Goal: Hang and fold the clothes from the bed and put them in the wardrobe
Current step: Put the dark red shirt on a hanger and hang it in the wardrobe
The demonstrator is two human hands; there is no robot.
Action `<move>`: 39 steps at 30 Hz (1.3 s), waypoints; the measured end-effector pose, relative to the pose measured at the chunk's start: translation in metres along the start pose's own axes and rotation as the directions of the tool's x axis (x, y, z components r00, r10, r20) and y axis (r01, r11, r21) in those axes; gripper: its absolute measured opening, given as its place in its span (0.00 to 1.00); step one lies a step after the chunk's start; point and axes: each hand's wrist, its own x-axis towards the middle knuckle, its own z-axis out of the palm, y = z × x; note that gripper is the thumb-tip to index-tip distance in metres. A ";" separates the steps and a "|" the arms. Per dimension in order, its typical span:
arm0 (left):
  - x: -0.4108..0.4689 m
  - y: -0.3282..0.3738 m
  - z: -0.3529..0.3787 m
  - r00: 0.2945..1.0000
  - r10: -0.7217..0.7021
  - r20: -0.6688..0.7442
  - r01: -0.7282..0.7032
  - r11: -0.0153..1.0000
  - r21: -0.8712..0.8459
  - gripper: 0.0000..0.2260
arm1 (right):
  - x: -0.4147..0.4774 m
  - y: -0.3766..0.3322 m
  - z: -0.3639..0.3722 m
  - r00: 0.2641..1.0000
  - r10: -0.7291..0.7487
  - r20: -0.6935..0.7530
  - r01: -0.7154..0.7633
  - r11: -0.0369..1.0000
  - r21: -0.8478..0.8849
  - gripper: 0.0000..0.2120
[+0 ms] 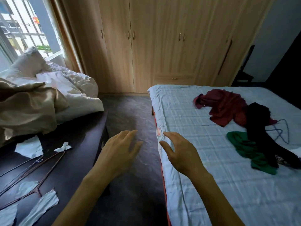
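On the bed (pixel 211 185) with a pale blue checked sheet lies a pile of clothes: a maroon garment (pixel 224 106), a black garment (pixel 259 128) draped across it, and a green garment (pixel 249 150) nearest me. A blue wire hanger (pixel 284 132) lies beside the pile. The wooden wardrobe (pixel 146 46) stands at the back, all doors closed. My left hand (pixel 120 150) hovers above the floor between the furniture, fingers relaxed and empty. My right hand (pixel 177 150) is over the bed's left edge, fingers spread, holding nothing.
A dark table (pixel 76 144) on the left holds wire hangers (pixel 40 170), scraps of white paper (pixel 31 147), and a heap of beige and white bedding (pixel 48 95). A dark floor strip (pixel 130 115) runs to the wardrobe. A window (pixel 21 26) is at far left.
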 end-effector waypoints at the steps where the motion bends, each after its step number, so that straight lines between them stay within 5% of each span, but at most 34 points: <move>1: 0.013 -0.008 0.000 1.000 0.001 0.014 -0.001 1.000 -0.001 0.26 | 0.012 -0.001 0.006 1.000 0.020 0.011 -0.020 1.000 -0.004 0.32; 11: 0.140 -0.060 -0.005 0.973 0.101 0.210 -0.074 0.988 -0.133 0.35 | 0.115 -0.003 0.028 0.985 0.173 -0.004 -0.173 0.984 -0.037 0.28; 23: 0.300 -0.081 0.055 0.899 0.283 0.334 -0.224 0.953 -0.205 0.20 | 0.229 0.069 0.064 0.950 0.314 0.003 -0.314 0.950 -0.007 0.24; 39: 0.559 0.005 0.115 0.760 0.539 0.363 -0.483 0.842 -0.238 0.22 | 0.421 0.207 0.020 0.851 0.491 -0.185 -0.470 0.870 0.148 0.23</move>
